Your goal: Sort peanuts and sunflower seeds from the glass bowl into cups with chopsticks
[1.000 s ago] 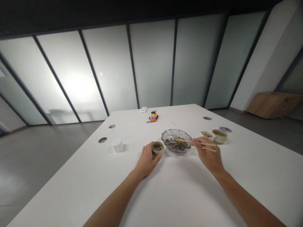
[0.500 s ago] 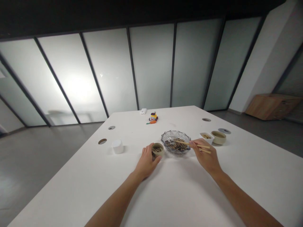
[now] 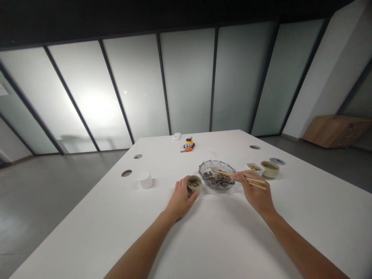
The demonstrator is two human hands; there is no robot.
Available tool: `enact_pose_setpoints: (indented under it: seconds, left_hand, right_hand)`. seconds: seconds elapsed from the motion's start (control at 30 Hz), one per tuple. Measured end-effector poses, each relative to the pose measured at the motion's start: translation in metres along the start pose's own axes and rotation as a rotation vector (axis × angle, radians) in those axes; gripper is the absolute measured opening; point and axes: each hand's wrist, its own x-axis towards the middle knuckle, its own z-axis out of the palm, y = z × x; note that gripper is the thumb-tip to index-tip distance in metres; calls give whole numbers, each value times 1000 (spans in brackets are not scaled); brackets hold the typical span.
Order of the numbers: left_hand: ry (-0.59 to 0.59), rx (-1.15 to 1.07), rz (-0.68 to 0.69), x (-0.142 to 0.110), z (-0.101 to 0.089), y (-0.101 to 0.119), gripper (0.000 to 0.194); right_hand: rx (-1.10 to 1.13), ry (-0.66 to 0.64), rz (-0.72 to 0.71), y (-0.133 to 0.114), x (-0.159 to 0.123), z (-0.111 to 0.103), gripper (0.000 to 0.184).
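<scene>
My left hand (image 3: pixel 182 197) is wrapped round the left side of a small beige cup (image 3: pixel 198 188), which stands on the white table. Dark, seed-like pieces (image 3: pixel 193 184) lie inside the cup. In my right hand (image 3: pixel 255 190) is a pair of wooden chopsticks (image 3: pixel 227 175), their tips over a clear cut-glass bowl (image 3: pixel 205 167). Striped sunflower seeds (image 3: pixel 218 179) cover the bottom of that bowl. Whether the tips pinch a seed is too small to tell.
Right of the bowl stand a white dish (image 3: pixel 262 171) of pale pieces and a second beige cup (image 3: pixel 270 172). A white container (image 3: pixel 145 179) is at the left. Farther back lie a yellow toy vehicle (image 3: pixel 189 143), a toy carrot (image 3: pixel 187 150) and a white box (image 3: pixel 176 136).
My right hand has shifted slightly to the right, and the chopsticks' rear ends have swung right with it. My left hand keeps its hold on the cup.
</scene>
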Motion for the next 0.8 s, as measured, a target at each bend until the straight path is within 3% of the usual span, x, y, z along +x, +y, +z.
enact_pose_setpoints:
  seconds: [0.13, 0.3, 0.57, 0.8]
  left_hand:
    - [7, -10, 13, 0, 1, -2, 60]
    - [21, -15, 15, 1, 2, -4, 61]
    - [22, -21, 9, -1, -1, 0, 60]
    - [15, -36, 17, -1, -2, 2, 61]
  right_hand:
    - [125, 92, 174, 2, 3, 1, 49]
    - [574, 169, 470, 1, 4, 8, 46]
    - [804, 115, 509, -10, -3, 17, 35]
    - [768, -54, 538, -27, -5, 15, 44]
